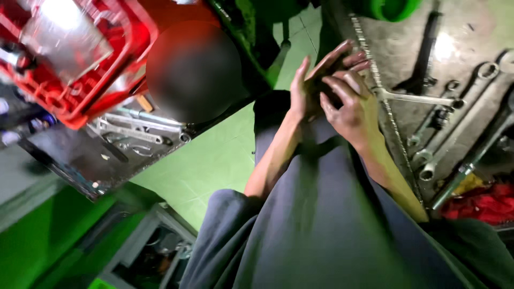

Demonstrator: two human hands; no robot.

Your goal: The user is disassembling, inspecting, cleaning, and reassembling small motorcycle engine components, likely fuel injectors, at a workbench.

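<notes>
Wrenches (417, 98) lie on a grey bench (466, 32) beside a red crate (80, 91).

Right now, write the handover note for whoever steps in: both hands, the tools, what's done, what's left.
Left hand: fingers spread, pressed against a small dark object held between both hands; too blurred to identify.
Right hand: curled over the same object from the other side.
Wrenches lie loose on the grey bench to the right, untouched. A red rag lies at the bench's near end. A red crate sits on a second surface to the left.
Done or left: cannot be judged from this view.
</notes>
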